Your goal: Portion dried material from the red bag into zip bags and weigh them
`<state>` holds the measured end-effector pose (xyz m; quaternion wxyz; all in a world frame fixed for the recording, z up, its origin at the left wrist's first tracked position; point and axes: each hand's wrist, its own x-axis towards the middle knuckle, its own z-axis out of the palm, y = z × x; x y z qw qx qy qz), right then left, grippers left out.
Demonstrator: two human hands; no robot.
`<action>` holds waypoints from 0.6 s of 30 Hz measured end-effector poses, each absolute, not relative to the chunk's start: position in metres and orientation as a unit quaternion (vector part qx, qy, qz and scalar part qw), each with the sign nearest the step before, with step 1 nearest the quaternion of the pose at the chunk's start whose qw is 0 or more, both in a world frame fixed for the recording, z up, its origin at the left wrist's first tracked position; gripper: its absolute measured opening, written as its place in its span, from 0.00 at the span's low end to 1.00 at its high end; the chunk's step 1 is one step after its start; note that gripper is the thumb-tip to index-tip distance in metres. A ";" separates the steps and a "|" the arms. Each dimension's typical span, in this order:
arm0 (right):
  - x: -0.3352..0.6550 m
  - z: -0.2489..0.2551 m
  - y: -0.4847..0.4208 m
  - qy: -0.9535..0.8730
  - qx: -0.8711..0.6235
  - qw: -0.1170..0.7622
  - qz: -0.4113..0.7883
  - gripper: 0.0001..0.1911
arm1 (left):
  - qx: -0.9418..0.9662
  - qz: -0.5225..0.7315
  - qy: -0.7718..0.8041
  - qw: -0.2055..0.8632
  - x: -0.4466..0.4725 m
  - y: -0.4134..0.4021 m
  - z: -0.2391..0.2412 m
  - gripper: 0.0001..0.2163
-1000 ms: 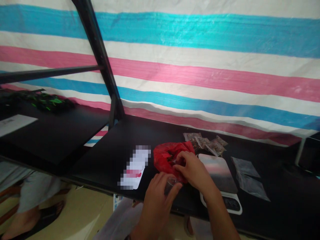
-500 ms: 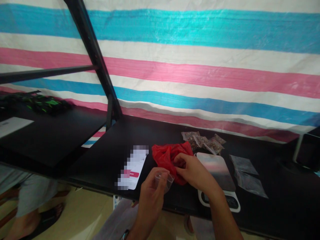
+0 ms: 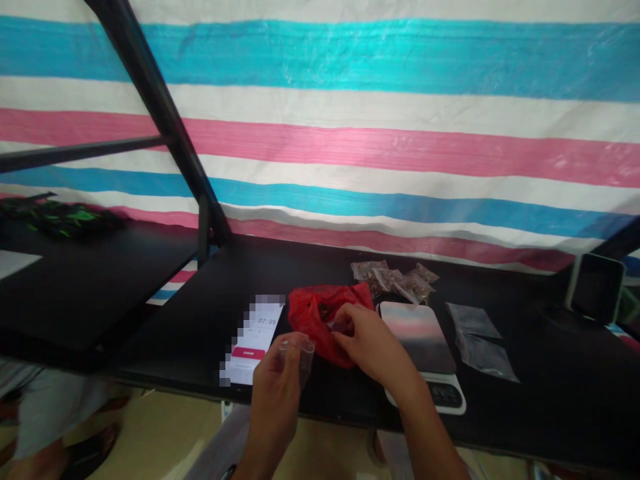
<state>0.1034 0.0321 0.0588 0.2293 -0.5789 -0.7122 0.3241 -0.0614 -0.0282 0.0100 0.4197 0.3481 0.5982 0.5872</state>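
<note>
My left hand point(image 3: 275, 383) pinches a small clear zip bag point(image 3: 306, 363) near the table's front edge, just left of a red plastic bag point(image 3: 313, 319). The red bag lies crumpled with its mouth open, and dark contents show inside. At that opening my right hand point(image 3: 367, 340) has its fingers closed together; what they grip is mostly hidden. Right of the red bag, partly behind my right forearm, sits a kitchen scale point(image 3: 417, 337) with a bare metal plate. Several filled small bags point(image 3: 393, 279) with brownish bits lie behind it.
Flat, clear bags point(image 3: 483, 340) lie right of the scale. A phone point(image 3: 253, 340) with a lit timer screen is left of the red bag. A framed device point(image 3: 595, 287) stands far right. A black metal post point(image 3: 150, 110) rises at left, before a striped tarp point(image 3: 400, 153).
My left hand with the clear zip bag has moved slightly left, away from the red bag. My right hand stays at the red bag's mouth. The camera view has turned a little right.
</note>
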 end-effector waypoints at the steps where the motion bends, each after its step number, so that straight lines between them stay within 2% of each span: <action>1: 0.101 0.059 0.031 -0.713 -0.588 0.217 0.315 0.08 | 0.346 0.590 0.597 0.420 -0.060 -0.028 0.010 0.27; 7: 0.095 0.062 0.029 -0.719 -0.609 0.182 0.282 0.10 | 0.282 0.622 0.572 0.454 -0.052 -0.023 0.010 0.28; 12: 0.104 0.062 0.029 -0.717 -0.645 0.175 0.196 0.09 | 0.291 0.641 0.588 0.399 -0.052 -0.021 0.005 0.27; 18: 0.097 0.061 0.029 -0.717 -0.646 0.157 0.211 0.09 | 0.302 0.625 0.581 0.424 -0.049 -0.018 0.007 0.26</action>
